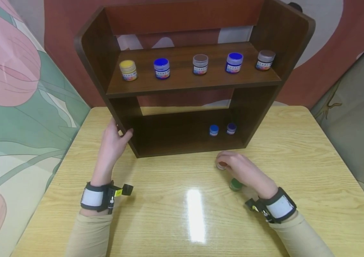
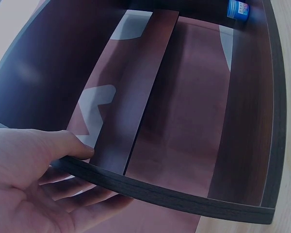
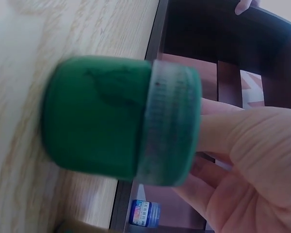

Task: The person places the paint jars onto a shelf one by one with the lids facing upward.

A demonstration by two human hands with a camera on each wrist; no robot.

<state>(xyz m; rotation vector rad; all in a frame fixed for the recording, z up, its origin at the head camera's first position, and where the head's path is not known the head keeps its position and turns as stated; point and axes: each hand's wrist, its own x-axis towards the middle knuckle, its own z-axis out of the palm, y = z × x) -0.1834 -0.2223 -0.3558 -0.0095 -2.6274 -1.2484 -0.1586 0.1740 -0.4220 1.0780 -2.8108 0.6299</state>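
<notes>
My left hand [image 1: 113, 142] grips the left side panel of a dark brown wooden shelf [image 1: 182, 151]. In the left wrist view its thumb [image 2: 70, 144] lies inside the panel edge, the other fingers outside. Just in front of the shelf's lower right, my right hand [image 1: 244, 170] pinches a small paint jar with a brown lid [image 1: 221, 165], mostly hidden by the fingers. Under that wrist stands a green paint jar [image 1: 235, 184] on the table. It looms large in the right wrist view, covering the fingertips there.
Several paint jars line the upper board: a yellow one [image 1: 128, 70], two blue, two brown-grey. On the lower board stand a light blue jar [image 1: 214, 130] and a dark purple-blue jar [image 1: 231, 128] near the right panel. The wooden table [image 1: 156, 200] extends in front.
</notes>
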